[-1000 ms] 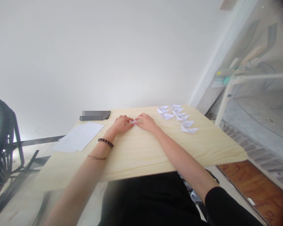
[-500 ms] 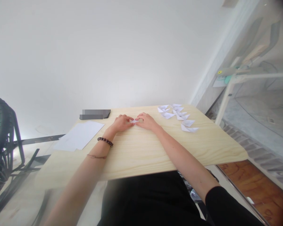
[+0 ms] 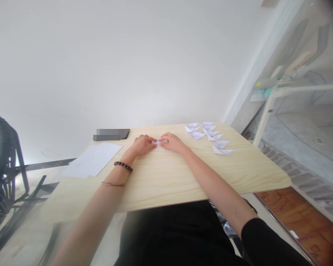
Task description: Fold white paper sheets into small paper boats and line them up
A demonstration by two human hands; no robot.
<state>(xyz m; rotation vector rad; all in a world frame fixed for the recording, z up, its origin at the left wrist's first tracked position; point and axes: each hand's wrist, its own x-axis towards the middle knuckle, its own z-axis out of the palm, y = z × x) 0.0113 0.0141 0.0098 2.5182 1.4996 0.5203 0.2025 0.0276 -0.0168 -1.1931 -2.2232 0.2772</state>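
A small piece of folded white paper [image 3: 156, 143] lies between my hands over the middle of the table. My left hand [image 3: 143, 145] pinches its left side between thumb and fingers, and dark beads circle that wrist. From the right, my right hand [image 3: 172, 142] grips the other side, its fingers curled and fingertips almost meeting the left ones. Most of the paper is covered by my fingers, so its exact shape cannot be made out. Several folded white paper boats [image 3: 222, 147] stand to the right of my right hand.
Flat white sheets [image 3: 93, 159] lie at the left of the pale wooden table [image 3: 166, 184]. A dark flat object [image 3: 124, 134], partly blurred out, rests at the back left edge. A white wall rises behind; a black woven chair [image 3: 5, 155] stands at left.
My hands stay in nearly the same place. The fingertips have drawn slightly closer together around the paper, and less of it shows between them.
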